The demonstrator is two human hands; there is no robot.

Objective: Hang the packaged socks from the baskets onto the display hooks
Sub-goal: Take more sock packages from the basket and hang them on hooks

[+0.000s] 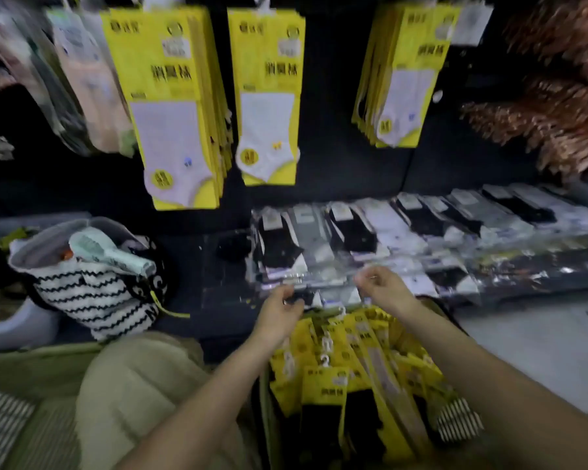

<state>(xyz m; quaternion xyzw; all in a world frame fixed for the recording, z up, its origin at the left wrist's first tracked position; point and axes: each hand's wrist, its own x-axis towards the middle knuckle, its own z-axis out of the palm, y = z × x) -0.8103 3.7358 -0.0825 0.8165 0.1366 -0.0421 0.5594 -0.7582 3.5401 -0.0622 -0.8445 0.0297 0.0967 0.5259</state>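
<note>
Our left hand (279, 312) curls its fingers round the near-left corner of a clear pack (314, 283), pinching glossy film with something dark inside. Our right hand (384, 286) hovers at the pack's right end, thumb and forefinger drawn together. The blur keeps us from telling whether they have caught the film or closed on nothing.

We judge this pack light and limp, its film likely slippery. A grip on a stiffer top edge or hanger should serve better than one on the sleeve.

Just nearer than the hands, the basket (264, 422) holds yellow packs (323, 385) crowded on end. They are flat, stiff card with dark socks showing and white plastic hanger tabs (325, 359) sticking up, the natural place to take hold.

Farther off, a row of clear packs (387, 228) lies flat and overlapping on the dark shelf, black and white socks alternating. Above them, hung packs (170, 106) of the same yellow card hang in three bunches.

To the left sits a striped bag (92, 296) with a pale green fan (109, 252) poking out.
</note>
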